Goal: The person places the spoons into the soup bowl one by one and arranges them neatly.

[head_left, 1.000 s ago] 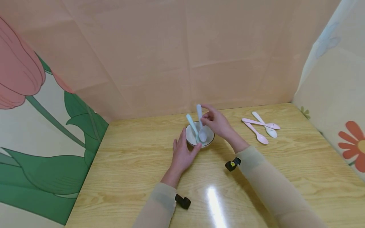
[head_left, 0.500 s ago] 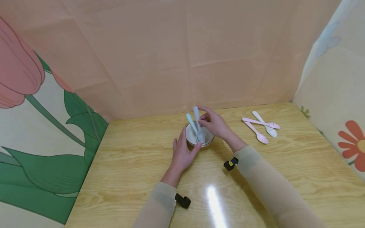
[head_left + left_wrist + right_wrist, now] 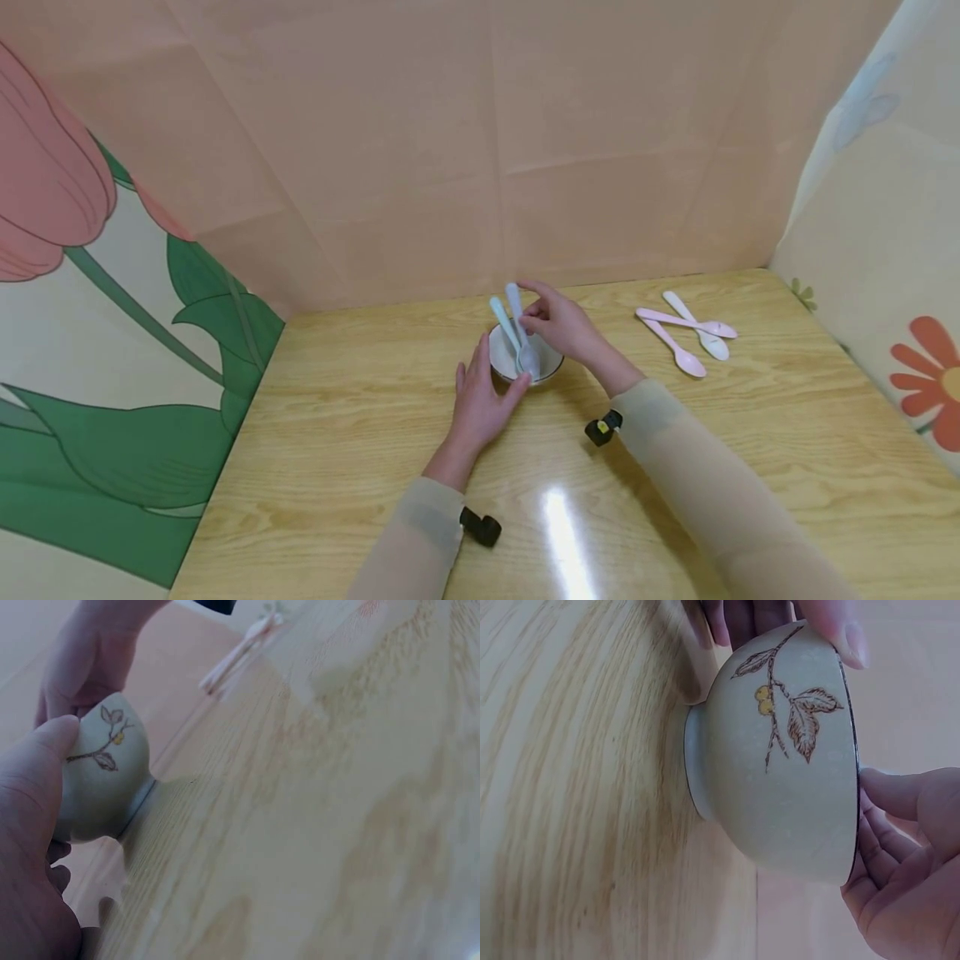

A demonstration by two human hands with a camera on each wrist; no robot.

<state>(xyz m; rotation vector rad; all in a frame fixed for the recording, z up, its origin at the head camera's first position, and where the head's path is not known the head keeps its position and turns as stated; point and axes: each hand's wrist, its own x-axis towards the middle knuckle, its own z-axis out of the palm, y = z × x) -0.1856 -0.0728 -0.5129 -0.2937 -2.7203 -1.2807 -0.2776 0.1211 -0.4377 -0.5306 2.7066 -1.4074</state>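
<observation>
Leaning further left than in the earlier head view is the pale lavender, plastic-looking spoon point(image 3: 517, 307), and our right hand point(image 3: 564, 325) has shifted slightly left with it. We pinch its handle between thumb and fingertips, the fingers mostly curled in, while its scoop dips into the round cream-white ceramic bowl point(image 3: 780, 810) with a dark rim and a painted brown twig. The slim mint-green spoon point(image 3: 506, 328) leans just beside it in the bowl, free of our fingers. Our left hand point(image 3: 480, 404) grips the bowl's left and near side, thumb at the rim, fingers bent round the wall; the bowl stands upright on its foot.

We judge the work partly done: one spoon rests in the bowl unheld, a second is in but not released, and three lie outside. Those are a pink spoon point(image 3: 663, 317) crossing a white spoon point(image 3: 714, 347), and a second pink spoon point(image 3: 688, 363) meeting the first near the handle tip.

The bowl sits near the far edge of the pale wooden table point(image 3: 337, 467), with the peach-pink backdrop point(image 3: 412, 167) just behind, so room that way looks tight. We have broad space leftward and toward ourselves.
</observation>
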